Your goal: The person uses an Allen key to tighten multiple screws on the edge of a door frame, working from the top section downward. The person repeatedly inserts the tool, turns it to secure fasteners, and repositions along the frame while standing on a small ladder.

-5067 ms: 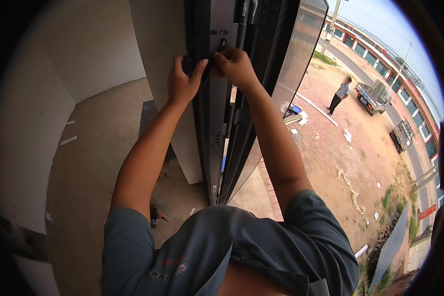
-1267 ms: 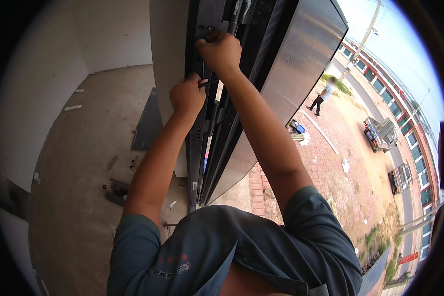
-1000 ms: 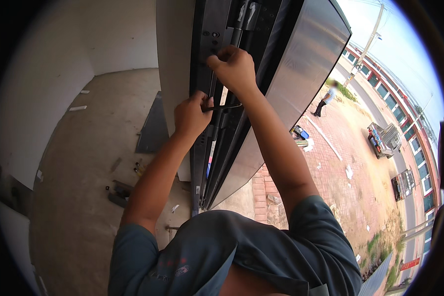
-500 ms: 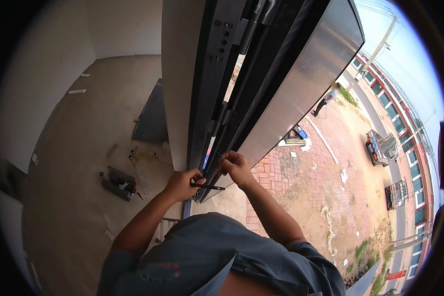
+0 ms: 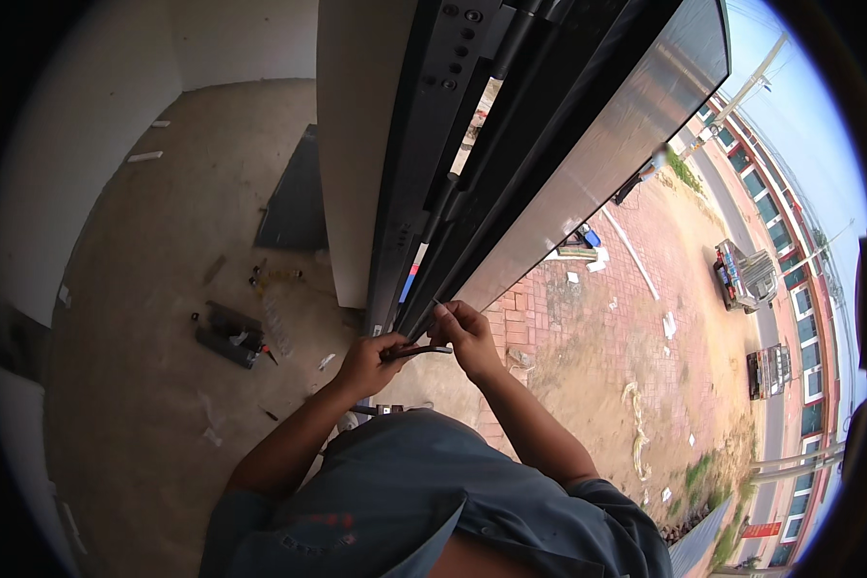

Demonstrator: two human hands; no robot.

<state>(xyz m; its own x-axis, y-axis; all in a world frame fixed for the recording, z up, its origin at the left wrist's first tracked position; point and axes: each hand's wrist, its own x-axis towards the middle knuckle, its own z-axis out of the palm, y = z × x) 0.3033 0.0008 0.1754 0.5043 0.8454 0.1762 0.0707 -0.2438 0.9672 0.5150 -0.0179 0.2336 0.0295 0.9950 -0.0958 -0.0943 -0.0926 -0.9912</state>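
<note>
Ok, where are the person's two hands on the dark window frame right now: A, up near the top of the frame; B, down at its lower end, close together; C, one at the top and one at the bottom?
B: the left hand and right hand sit close together at the lower end of the dark window frame, with a thin dark strip between them.

Both hands (image 5: 424,349) meet below the window frame (image 5: 433,183); tools (image 5: 229,334) lie on the floor (image 5: 144,289), left.

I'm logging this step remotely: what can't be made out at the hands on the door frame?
- Head view: the tip of the thin dark strip between left hand and right hand is covered by the fingers.
- The dark door frame: its foot is hidden behind the hands.
- Tools on the floor: too small to identify.
</note>
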